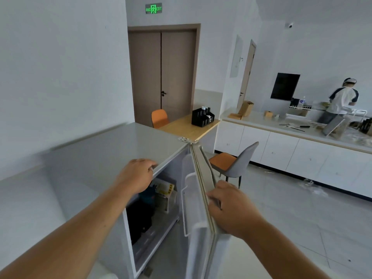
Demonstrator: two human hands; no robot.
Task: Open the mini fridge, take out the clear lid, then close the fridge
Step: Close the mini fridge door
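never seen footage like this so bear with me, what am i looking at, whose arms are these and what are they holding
No machine here: a camera worn on a person's head looks forward and down, so the arms are that person's own. The left hand holds the top front edge of the mini fridge; the right hand grips the edge of its open door. Inside sit a yellow-and-white package and something dark. I cannot make out a clear lid.

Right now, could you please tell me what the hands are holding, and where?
The right hand grips the fridge door by its top edge; the left hand holds the fridge cabinet by its top front edge.
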